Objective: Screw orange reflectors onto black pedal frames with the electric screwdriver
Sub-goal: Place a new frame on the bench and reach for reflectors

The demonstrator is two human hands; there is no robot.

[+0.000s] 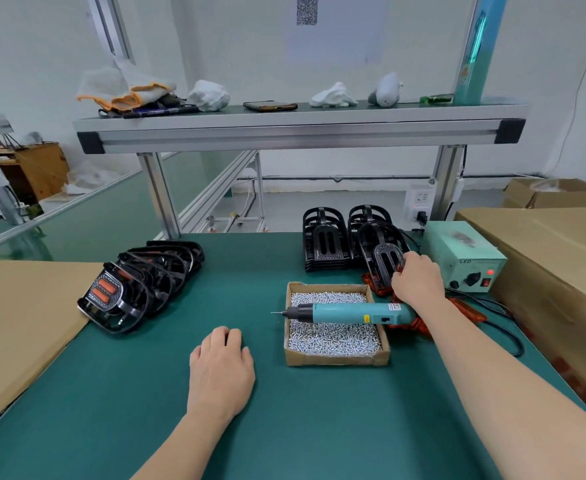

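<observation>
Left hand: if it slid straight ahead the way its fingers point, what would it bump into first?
Probably nothing: the left hand has bare green mat ahead to the table's far edge, passing left of the screwdriver tip, though depth is hard to judge.

An aluminium shelf (302, 131) spans the back edge of a green worktop (146, 393). Along the shelf, from its left end: white cloths edged in orange (128, 90), a crumpled white rag (209, 95), a dark phone (270, 106) lying flat, a second white rag (333, 96), a grey bundle (386, 90) and a small green object (436, 98). A QR code sheet (307, 11) hangs on the wall behind. A pale green control box (464, 252), red lamp lit, sits at the worktop's back right corner. A cardboard sheet (17, 323) covers the left edge; a large carton (544, 258) lines the right.
</observation>
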